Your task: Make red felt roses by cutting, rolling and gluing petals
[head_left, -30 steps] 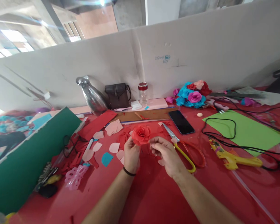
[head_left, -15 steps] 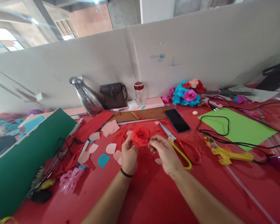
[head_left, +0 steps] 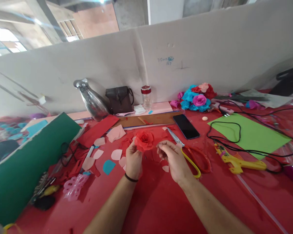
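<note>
My left hand (head_left: 133, 161) pinches a red paper rose (head_left: 144, 140) from below at its left edge, over the middle of the table. The rose faces up, with layered petals around a tight curl. Just right of it, apart from the petals, my right hand (head_left: 173, 159) has thumb and fingertips drawn together; whether anything small is between them is hidden. Scissors (head_left: 177, 137) with one yellow and one red handle lie beside my right hand. Pink paper petals (head_left: 116, 154) and a blue petal (head_left: 109, 167) are scattered to the left of my left hand.
A yellow glue gun (head_left: 239, 162) with a black cord lies right, near a green sheet (head_left: 256, 133). Behind are a phone (head_left: 186, 126), a glass bottle (head_left: 146, 99), a metal jug (head_left: 94, 102), a dark bag (head_left: 120, 100) and a flower bunch (head_left: 196, 99). A green board (head_left: 34, 165) stands left.
My right hand's fingertips have come off the rose's right edge, leaving a gap. The rose has shifted slightly left and up with my left hand.
</note>
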The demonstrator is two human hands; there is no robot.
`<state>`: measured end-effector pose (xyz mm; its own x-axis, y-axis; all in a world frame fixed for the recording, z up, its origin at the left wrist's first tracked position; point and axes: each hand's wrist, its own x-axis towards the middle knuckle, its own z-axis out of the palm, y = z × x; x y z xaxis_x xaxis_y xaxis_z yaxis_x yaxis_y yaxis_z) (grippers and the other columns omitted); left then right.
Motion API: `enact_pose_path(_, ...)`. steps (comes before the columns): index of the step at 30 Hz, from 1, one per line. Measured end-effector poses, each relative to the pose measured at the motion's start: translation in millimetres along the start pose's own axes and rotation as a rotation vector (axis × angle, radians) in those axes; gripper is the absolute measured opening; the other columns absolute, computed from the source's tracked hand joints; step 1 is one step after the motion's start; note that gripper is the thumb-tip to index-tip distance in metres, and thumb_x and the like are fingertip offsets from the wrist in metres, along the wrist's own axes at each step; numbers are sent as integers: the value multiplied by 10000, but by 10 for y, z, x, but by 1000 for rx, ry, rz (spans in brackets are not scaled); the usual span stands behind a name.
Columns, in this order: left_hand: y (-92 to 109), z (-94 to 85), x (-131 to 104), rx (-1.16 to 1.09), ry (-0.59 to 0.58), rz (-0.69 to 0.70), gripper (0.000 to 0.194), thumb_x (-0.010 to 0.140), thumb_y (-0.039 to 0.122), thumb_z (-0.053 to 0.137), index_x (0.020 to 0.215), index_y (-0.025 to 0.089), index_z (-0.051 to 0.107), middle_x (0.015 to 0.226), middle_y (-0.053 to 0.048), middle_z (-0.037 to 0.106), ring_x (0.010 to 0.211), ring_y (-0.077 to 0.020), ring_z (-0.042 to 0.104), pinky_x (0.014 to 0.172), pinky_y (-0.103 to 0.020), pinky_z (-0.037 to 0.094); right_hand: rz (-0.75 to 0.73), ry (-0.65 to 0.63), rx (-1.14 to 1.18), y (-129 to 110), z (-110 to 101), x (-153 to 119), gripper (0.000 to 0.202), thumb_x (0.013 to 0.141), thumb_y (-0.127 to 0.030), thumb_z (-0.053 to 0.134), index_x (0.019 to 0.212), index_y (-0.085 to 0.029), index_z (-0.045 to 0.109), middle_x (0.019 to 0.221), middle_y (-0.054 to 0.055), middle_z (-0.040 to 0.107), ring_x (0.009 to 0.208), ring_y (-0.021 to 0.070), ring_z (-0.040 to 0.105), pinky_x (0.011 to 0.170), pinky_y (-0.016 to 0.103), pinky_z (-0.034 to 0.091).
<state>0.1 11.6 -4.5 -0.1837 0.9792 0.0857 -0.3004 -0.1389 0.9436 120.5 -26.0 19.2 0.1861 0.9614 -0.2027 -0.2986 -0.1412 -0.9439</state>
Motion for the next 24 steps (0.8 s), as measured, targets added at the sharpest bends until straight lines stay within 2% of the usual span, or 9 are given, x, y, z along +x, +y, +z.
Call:
enact_pose_path(5, -30, -138, 202, 15, 139, 115, 182, 576, 123, 634, 741, 178, 689, 746, 12, 699, 766, -138, 616, 767, -257, 474, -10, 5, 29, 21, -13, 11, 145, 636, -349, 637, 617, -206, 626, 567, -15, 555, 536, 121, 446, 534, 262, 338)
enact_pose_path(10, 7, -243, 316, -18, 200, 159, 133, 575, 126, 652, 695, 179, 668, 673, 35, 666, 704, -115, 587, 716, -231, 456, -11, 10, 18, 60, -25, 54, 164, 609, -364, 672, 610, -205, 634, 569, -7, 560, 537, 128, 449, 533, 266, 352)
enact_pose_path(12, 37, -233, 304, -76, 168, 104, 81, 569, 149, 691, 629, 171, 640, 630, 38, 638, 647, -99, 564, 674, -219, 443, -59, 25, -43, 63, -30, 65, 173, 625, -379, 676, 632, -209, 650, 604, 6, 588, 558, 143, 471, 543, 277, 371)
enact_pose_path(16, 93, -143, 190, -286, 13, -115, 179, 548, 226, 787, 631, 149, 647, 661, 12, 637, 590, -77, 536, 619, -213, 429, -194, 15, -257, 42, -20, 27, 250, 688, -444, 671, 779, -215, 708, 777, 55, 684, 680, 199, 564, 611, 311, 438)
enact_pose_path(20, 103, -49, 53, -358, -89, -279, 219, 534, 246, 833, 624, 142, 662, 606, 12, 614, 566, -72, 525, 609, -204, 429, -266, -41, -396, 73, -4, -11, 309, 762, -477, 626, 906, -215, 704, 946, 82, 709, 824, 234, 616, 672, 319, 467)
enact_pose_path(24, 78, 8, -24, -382, -145, -391, 213, 536, 221, 836, 611, 134, 657, 581, 27, 579, 554, -60, 496, 576, -182, 407, -301, -89, -453, 167, -22, 29, 304, 800, -469, 590, 922, -205, 681, 941, 77, 718, 860, 230, 642, 723, 316, 479)
